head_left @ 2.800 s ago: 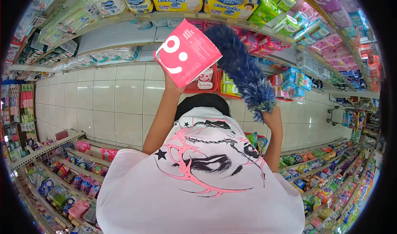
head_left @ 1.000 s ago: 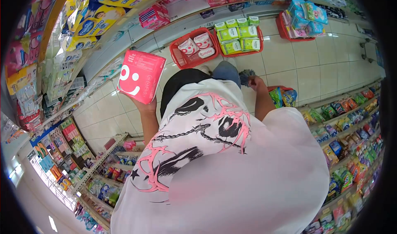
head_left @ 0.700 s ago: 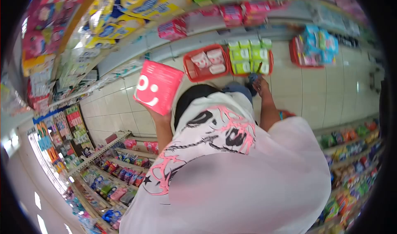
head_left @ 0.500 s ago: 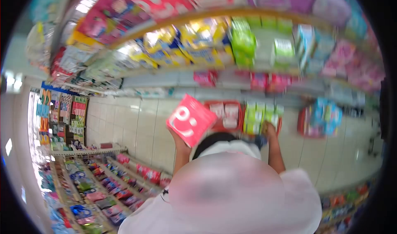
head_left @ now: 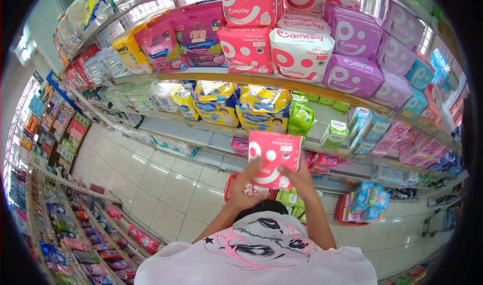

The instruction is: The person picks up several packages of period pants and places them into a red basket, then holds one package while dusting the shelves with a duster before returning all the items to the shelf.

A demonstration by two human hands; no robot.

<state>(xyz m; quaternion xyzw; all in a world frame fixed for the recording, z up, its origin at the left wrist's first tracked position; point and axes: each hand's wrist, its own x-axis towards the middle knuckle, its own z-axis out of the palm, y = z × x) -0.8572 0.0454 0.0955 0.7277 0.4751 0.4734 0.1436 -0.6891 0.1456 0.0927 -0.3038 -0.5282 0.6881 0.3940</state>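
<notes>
A pink Easyday pack of period pants is held up in front of the lower shelves, its smiley front facing me. My left hand grips its left side, with the fingers slightly blurred. On the other side, my right hand holds the pack's right edge, its thumb lying across the front. Above, on the top shelf, stand more pink Easyday packs, a white Easyday pack and several purple ones.
Yellow diaper packs and green Kotex boxes fill the middle shelf. On the tiled floor are a red basket, green packs and a basket of blue packs. Another stocked shelf runs along the left.
The pink pack has moved up and right, turning upright. My right hand has left the green packs on the floor and now holds the pink pack too. The view has tilted upward.
</notes>
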